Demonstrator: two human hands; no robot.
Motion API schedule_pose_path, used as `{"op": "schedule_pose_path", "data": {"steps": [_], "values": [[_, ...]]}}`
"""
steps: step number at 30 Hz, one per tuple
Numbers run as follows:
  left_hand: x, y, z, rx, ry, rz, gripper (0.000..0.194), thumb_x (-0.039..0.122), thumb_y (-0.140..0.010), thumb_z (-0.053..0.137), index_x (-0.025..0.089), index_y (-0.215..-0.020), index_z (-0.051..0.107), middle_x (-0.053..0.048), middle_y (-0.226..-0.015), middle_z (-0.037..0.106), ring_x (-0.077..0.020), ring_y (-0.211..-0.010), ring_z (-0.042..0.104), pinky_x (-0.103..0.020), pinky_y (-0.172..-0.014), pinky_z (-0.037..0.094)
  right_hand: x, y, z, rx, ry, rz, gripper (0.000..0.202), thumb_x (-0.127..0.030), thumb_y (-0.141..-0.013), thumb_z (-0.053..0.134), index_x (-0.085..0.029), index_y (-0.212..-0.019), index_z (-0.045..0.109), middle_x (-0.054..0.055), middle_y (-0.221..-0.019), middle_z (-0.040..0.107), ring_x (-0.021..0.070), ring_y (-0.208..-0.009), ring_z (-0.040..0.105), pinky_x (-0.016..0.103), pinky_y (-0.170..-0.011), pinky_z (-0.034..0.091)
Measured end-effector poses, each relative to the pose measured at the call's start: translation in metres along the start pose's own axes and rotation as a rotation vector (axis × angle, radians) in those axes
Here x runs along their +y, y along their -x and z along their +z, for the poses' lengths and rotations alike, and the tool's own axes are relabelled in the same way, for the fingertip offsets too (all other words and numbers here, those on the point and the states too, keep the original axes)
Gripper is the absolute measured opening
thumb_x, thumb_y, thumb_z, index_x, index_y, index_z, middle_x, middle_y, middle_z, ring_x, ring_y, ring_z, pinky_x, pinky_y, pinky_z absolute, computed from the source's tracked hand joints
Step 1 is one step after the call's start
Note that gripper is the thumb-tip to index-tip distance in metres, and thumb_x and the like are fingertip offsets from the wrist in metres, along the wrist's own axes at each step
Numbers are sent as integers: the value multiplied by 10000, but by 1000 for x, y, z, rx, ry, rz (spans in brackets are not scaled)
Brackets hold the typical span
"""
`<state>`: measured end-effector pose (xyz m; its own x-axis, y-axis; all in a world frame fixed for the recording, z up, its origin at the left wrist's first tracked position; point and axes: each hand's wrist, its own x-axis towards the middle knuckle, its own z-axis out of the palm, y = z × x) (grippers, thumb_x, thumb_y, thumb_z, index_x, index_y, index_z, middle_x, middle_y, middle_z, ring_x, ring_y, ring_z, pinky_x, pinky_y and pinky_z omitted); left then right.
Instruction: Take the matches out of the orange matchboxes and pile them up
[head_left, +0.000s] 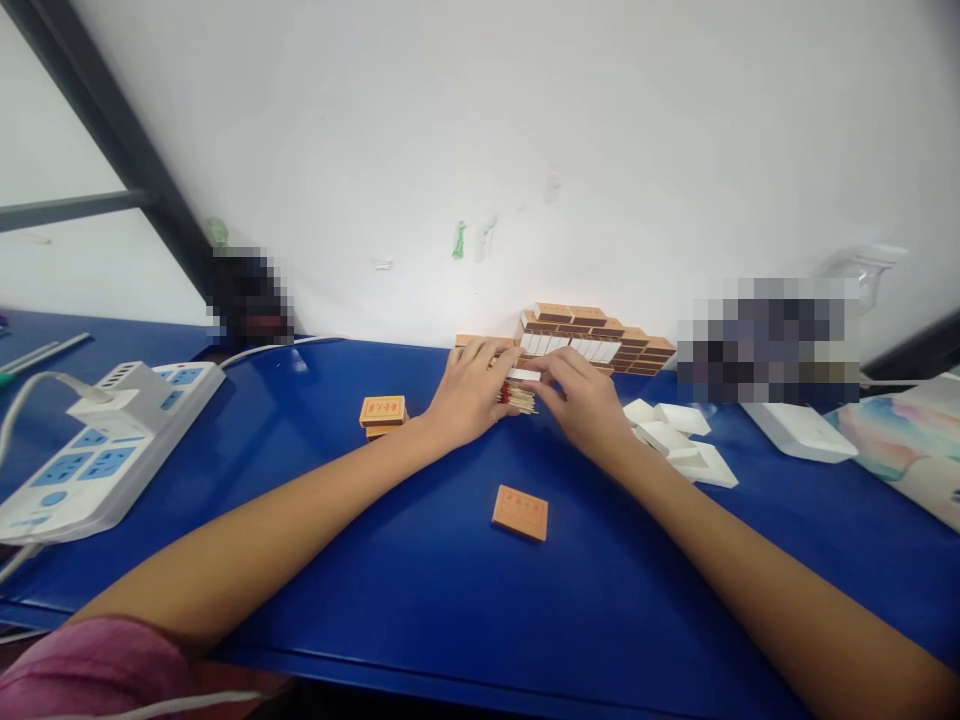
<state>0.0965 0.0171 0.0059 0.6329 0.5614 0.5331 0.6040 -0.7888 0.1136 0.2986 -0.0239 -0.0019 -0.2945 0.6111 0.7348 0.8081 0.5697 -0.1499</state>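
Between my two hands is a bundle of matchsticks (517, 402), some with red heads showing at the left. A small white matchbox tray (524, 375) sits just above the sticks. My left hand (471, 392) is closed around the left side of the bundle, fingers over the top and thumb below. My right hand (576, 392) pinches at the right end of the white tray; its fingertips partly cover it. An orange matchbox cover (520, 512) lies flat on the blue table (420, 590) nearer me. Behind my hands stands a stack of matchboxes (637, 350).
Two stacked matchboxes (383, 411) lie left of my left hand. Loose white trays (679, 440) are heaped beside my right forearm. A white power strip (142, 450) with cables occupies the left side. A white wall (390, 150) rises behind the table.
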Motion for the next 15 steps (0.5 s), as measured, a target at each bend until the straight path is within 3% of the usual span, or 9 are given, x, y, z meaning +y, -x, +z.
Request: {"op": "schedule_pose_path", "data": {"steps": [5,8,12,14,15], "values": [[1,1,-1,-10,-15,-4,737,307,-823,871,208,-1440,480,-121,-1449,572,-323,-1351,483,-439,-1013,418,-5,0,-2,41,71,-31,168,-246,-1050,546,-204,-1122,693,97,-1027,715,233,-921,712,354,-791,566],[1,0,-4,-16,-9,2,754,330,-832,864,198,-1456,461,-130,-1448,573,-326,-1359,480,-444,-1040,413,-5,-5,-15,77,97,-36,178,-270,-1059,544,-204,-1111,702,94,-1030,726,223,-922,721,346,-783,574],[4,-4,-18,46,19,-29,877,365,-845,851,161,-1541,359,-163,-1431,579,-340,-1339,492,-476,-1071,409,9,-14,-66,86,143,83,204,-376,-1019,624,-208,-1075,725,98,-1057,737,208,-808,708,370,-752,583],[6,-2,-32,7,80,-30,691,393,-885,808,172,-1452,481,-140,-1345,634,-322,-1262,553,-455,-1032,439,22,-10,-100,50,124,179,273,-471,-969,679,-207,-1013,733,83,-967,741,186,-694,681,352,-664,569],[8,0,-40,-68,153,-7,550,430,-910,776,182,-1355,568,-113,-1261,674,-292,-1175,604,-416,-978,469,29,-4,-116,53,133,227,317,-516,-965,665,-210,-1009,736,87,-940,737,188,-684,676,351,-644,561]]}}
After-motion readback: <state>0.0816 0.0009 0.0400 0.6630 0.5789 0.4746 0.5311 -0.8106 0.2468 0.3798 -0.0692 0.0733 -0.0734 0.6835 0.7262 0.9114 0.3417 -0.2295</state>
